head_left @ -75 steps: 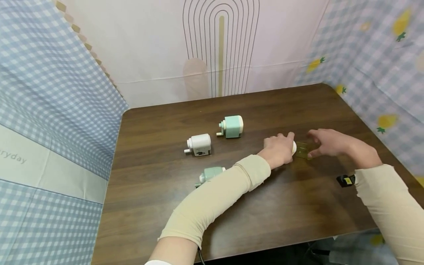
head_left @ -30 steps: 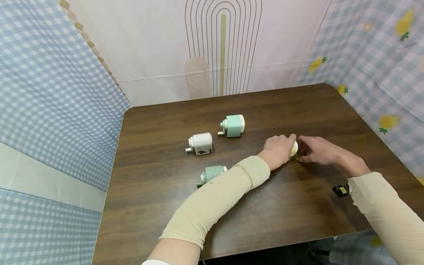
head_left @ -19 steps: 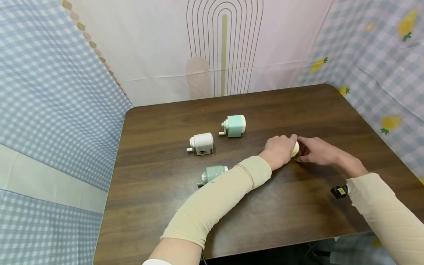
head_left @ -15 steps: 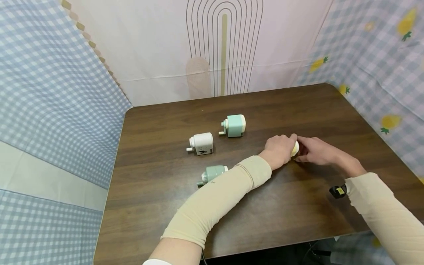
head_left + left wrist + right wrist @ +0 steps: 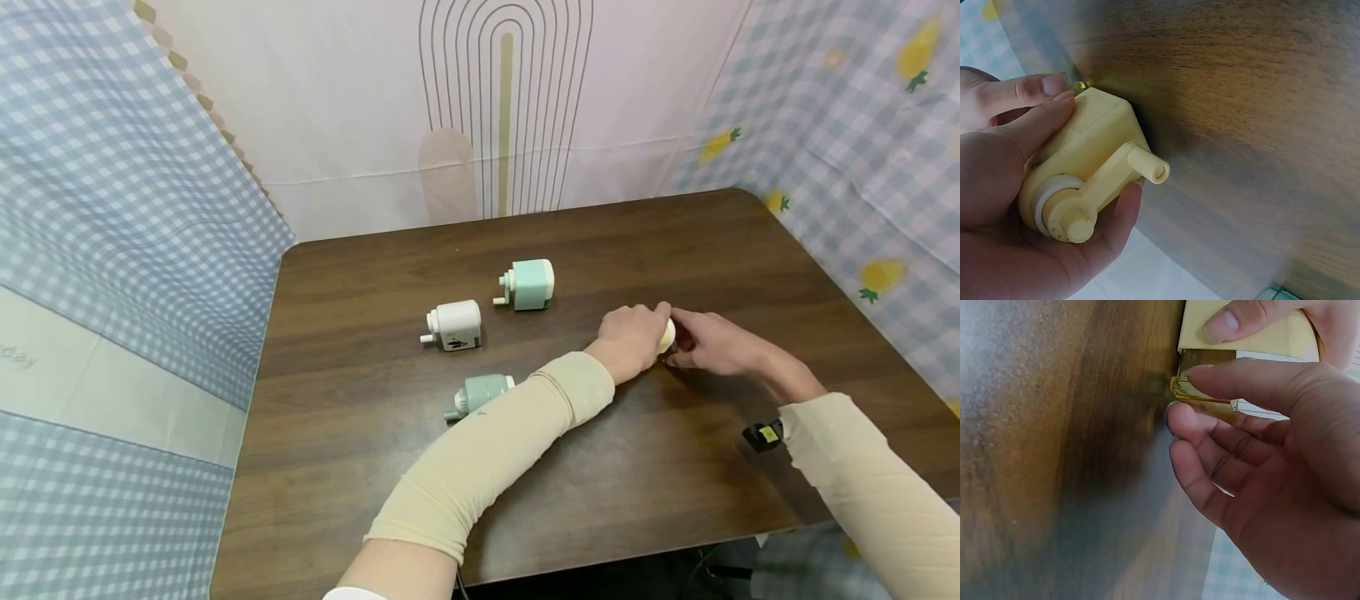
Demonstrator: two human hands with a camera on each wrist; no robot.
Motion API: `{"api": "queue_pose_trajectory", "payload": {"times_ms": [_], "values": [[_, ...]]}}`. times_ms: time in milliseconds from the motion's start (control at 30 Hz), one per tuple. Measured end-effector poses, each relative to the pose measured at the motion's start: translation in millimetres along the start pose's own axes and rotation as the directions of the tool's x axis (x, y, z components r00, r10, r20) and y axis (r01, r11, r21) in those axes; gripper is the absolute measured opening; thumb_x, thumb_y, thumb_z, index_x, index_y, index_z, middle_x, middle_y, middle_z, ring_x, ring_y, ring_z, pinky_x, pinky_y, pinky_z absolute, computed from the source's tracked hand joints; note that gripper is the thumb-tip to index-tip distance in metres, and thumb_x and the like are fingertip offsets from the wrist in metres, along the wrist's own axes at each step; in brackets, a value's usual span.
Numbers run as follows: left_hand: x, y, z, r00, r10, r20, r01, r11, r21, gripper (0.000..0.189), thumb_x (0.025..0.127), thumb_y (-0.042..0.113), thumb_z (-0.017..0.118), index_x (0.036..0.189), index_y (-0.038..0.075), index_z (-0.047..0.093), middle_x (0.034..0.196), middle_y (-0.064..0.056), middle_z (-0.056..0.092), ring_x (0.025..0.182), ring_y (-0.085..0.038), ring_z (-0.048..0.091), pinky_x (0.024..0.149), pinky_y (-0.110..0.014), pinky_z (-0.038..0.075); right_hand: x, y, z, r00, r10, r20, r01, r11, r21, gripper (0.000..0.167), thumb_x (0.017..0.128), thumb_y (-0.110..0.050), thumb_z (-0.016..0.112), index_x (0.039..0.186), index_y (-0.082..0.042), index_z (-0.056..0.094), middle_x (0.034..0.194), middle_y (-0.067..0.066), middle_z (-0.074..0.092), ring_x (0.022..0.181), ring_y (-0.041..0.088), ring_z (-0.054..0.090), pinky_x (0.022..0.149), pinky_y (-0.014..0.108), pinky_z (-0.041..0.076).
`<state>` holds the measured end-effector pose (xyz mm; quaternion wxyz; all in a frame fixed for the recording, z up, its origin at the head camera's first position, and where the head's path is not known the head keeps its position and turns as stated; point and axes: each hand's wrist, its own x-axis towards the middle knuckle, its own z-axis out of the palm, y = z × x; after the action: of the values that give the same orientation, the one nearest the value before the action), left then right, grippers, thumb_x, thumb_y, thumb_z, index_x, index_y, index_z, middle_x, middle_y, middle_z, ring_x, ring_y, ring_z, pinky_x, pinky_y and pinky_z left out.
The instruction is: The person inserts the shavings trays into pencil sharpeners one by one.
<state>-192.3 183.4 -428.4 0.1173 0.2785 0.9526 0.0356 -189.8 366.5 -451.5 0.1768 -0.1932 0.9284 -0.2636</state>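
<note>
A yellow hand-crank pencil sharpener [image 5: 1100, 125] lies in my left hand [image 5: 633, 337], its crank turned toward the left wrist camera. The left fingers and thumb wrap round its body. My right hand [image 5: 716, 343] pinches a see-through yellow shavings drawer [image 5: 1217, 410] between thumb and fingers. In the right wrist view the drawer sits partly inside the end of the sharpener, with its outer edge sticking out. From the head view, the sharpener's pale end shows between both hands, and the drawer is mostly hidden.
To the left stand a white crank sharpener [image 5: 458, 326], a mint one [image 5: 532, 285] behind it and a grey-green one [image 5: 486, 392] partly behind the left sleeve. The brown table [image 5: 337, 467] meets hanging cloth at the back and sides. A small black device [image 5: 762, 436] is by the right sleeve.
My right hand has moved left, bringing the drawer from apart between the hands up to the sharpener's end. Over the last half second the hands have barely shifted. The left hand keeps its hold.
</note>
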Motion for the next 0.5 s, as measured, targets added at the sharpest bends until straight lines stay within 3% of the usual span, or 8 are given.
{"api": "queue_pose_trajectory", "payload": {"times_ms": [267,500], "values": [[0.3,3.4,0.0,0.999,-0.036,-0.008,0.036,0.999,0.008,0.048,0.1,0.033,0.074,0.141,0.028,0.05,0.119,0.003,0.068,0.106,-0.015,0.068,0.079,-0.031,0.059,-1.5,-1.0,2.3,1.0,-0.005,-0.015,0.005,1.0,0.018,0.034,0.089,0.0,0.077,0.118,-0.002,0.058,0.091,0.003,0.062,0.078,0.019,0.057,0.067,0.03,0.049],[0.1,7.1,1.1,0.998,-0.054,-0.015,0.054,0.998,0.025,0.051,0.099,0.035,0.074,0.143,0.027,0.048,0.121,0.0,0.066,0.106,-0.016,0.067,0.081,-0.032,0.058,-3.4,-1.8,3.4,0.999,-0.014,-0.034,0.015,0.999,0.032,0.035,0.089,0.001,0.076,0.119,-0.001,0.057,0.089,0.004,0.062,0.077,0.019,0.057,0.067,0.03,0.049]]}}
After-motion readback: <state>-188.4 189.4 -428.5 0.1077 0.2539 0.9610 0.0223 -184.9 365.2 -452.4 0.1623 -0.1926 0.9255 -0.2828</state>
